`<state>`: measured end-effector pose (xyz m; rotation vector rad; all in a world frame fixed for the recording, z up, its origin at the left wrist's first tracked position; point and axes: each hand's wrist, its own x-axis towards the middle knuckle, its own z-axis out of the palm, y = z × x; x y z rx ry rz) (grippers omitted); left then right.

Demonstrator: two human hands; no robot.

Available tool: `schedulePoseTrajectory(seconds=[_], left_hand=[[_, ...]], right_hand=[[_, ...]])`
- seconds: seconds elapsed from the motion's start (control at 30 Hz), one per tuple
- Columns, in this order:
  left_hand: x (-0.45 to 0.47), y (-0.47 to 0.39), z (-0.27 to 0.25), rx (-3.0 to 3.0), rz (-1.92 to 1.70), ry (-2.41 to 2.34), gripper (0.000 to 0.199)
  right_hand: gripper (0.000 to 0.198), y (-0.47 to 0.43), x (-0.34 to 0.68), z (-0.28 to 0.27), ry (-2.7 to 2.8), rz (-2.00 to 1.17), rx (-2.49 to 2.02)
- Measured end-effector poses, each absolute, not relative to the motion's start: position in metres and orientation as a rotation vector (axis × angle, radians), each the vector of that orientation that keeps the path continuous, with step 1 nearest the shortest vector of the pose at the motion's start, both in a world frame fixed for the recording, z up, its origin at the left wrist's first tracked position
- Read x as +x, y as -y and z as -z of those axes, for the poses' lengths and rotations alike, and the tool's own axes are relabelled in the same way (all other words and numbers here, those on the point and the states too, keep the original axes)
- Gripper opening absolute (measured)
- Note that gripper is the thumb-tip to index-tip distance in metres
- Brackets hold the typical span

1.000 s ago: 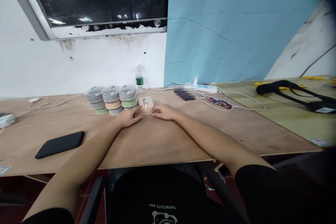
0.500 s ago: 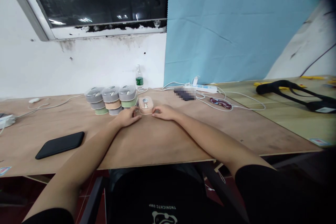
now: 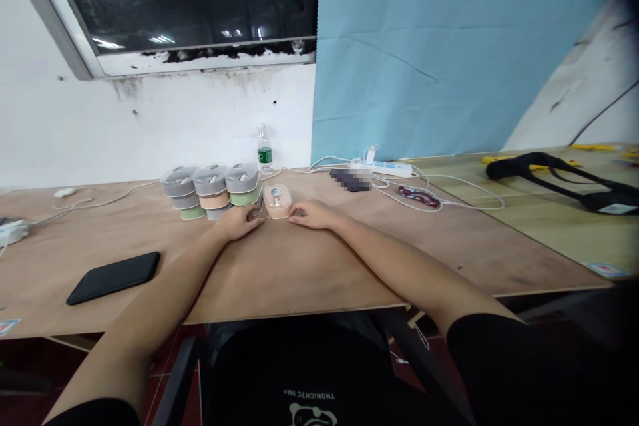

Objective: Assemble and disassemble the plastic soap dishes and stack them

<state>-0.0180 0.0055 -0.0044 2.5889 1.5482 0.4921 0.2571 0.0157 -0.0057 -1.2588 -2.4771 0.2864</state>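
A small peach-coloured lidded container (image 3: pixel 277 202), with a round label and what looks like a piece of cutlery in its clear top, stands on the table between my hands. My left hand (image 3: pixel 238 221) rests on the tabletop to its left, thumb and fingers apart, a small gap from the container. On the other side, my right hand (image 3: pixel 313 214) has its fingertips at the container's right edge, thumb and forefinger apart and not wrapped round it. Just beyond my left hand are stacked containers in grey (image 3: pixel 242 174), green (image 3: pixel 244 197) and peach (image 3: pixel 214 200).
Behind the stacks stands a clear bottle with a green label (image 3: pixel 264 152). A black phone (image 3: pixel 114 277) lies at the left. Toward the back right are a power strip (image 3: pixel 389 168) with white cables, a pixelated dark item (image 3: pixel 352 180), a maroon patterned object (image 3: pixel 419 196) and a black frame (image 3: pixel 549 176).
My left hand has shifted slightly left, away from the peach container. My right hand and the containers have stayed in place.
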Motion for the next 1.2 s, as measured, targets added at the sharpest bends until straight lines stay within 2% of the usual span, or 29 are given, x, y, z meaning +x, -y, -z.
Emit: schedulePoseTrajectory(seconds=[0.73,0.97,1.2], left_hand=[[-0.018,-0.007,0.008,2.585,-0.527,-1.525,0.057],[-0.018,-0.006,0.007,2.578,-0.514,-1.528,0.057],[-0.019,-0.007,0.008,2.589,-0.517,-1.498,0.057]], right_hand=[[0.023,-0.014,0.256,0.007,2.476,-0.305,-1.218],[0.025,-0.022,0.252,0.013,2.215,-0.018,-1.338],[0.063,-0.030,0.245,0.024,2.319,-0.036,-0.936]])
